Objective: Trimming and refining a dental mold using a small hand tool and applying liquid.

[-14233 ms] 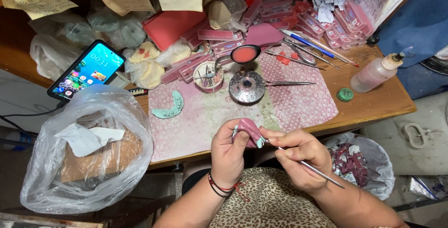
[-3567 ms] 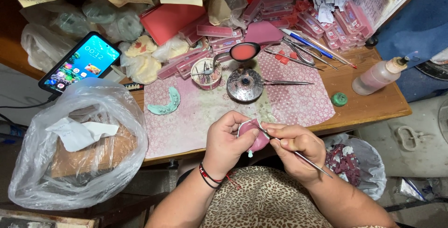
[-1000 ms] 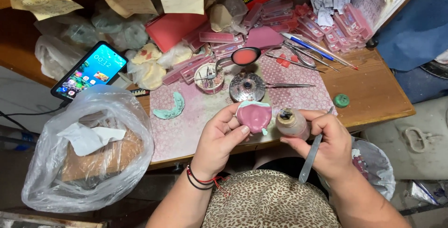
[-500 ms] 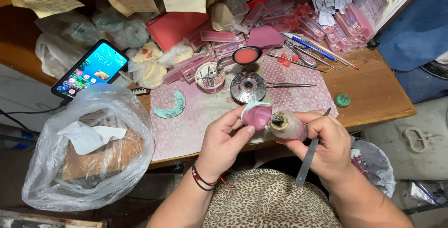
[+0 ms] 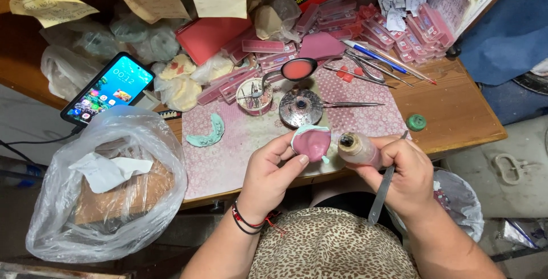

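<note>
Pink wax plate (image 5: pixel 312 143), rounded and with a pale green rim along its top edge, sits at the front of the wooden table (image 5: pixel 456 113), pinched between the thumb and fingers of the left hand (image 5: pixel 273 170). Largest of all around it is the clear plastic bag (image 5: pixel 103 182) at the left, holding crumpled white paper and something brown. The table carries a pink patterned mat (image 5: pixel 240 142) under the work. Next in size is the smartphone (image 5: pixel 108 89) with its screen lit, propped at the table's left. A red case (image 5: pixel 208 34) lies at the back among stacks of pink wax strips.

The right hand (image 5: pixel 402 170) is curled around a small bottle (image 5: pixel 357 149), whose open mouth points at the wax plate, just beside it; the same hand also grips a slim metal tool (image 5: pixel 383 190) that slants down toward the lap. A round metal burner (image 5: pixel 301 108) stands just behind the plate, with tweezers (image 5: pixel 354 105) lying beside it. A green curved mould (image 5: pixel 205 136) rests on the mat to the left, and a small green cap (image 5: pixel 416 122) lies at the right.
</note>
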